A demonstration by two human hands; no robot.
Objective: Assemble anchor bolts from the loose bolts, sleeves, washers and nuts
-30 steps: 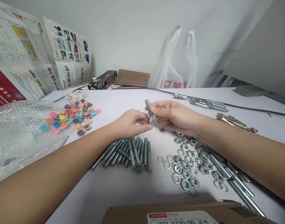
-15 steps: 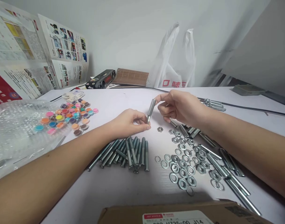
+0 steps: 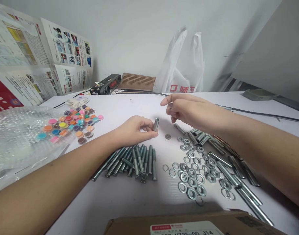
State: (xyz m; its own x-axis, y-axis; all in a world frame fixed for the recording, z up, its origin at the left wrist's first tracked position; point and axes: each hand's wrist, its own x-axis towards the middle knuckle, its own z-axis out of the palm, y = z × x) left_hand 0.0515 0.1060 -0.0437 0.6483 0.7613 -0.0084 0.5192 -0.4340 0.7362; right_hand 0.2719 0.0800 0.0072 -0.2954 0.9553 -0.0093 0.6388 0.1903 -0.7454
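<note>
My left hand [image 3: 137, 130] is closed, pinching an upright metal sleeve [image 3: 156, 125] between thumb and fingers. Its lower part is hidden by the fingers. To the right of it my right hand [image 3: 182, 107] hovers with the index finger stretched out and the others curled; I see nothing held in it. A single hex nut [image 3: 167, 136] lies between the hands. Several long bolts [image 3: 139, 161] are piled in front of my left hand. Loose washers [image 3: 200, 178] and nuts are scattered on the right, beside metal sleeves [image 3: 252, 204] under my right forearm.
Bubble wrap [image 3: 22, 140] and small colourful lidded pots [image 3: 71, 123] are at the left. A cardboard box [image 3: 130, 227] stands at the front edge. Behind are a printed paper sheet [image 3: 73, 49], a white plastic bag [image 3: 181, 68] and a black cable [image 3: 262, 115].
The sleeve in my left hand now sits lower, with less showing above the fingers. My right hand has let go of its top and moved slightly away.
</note>
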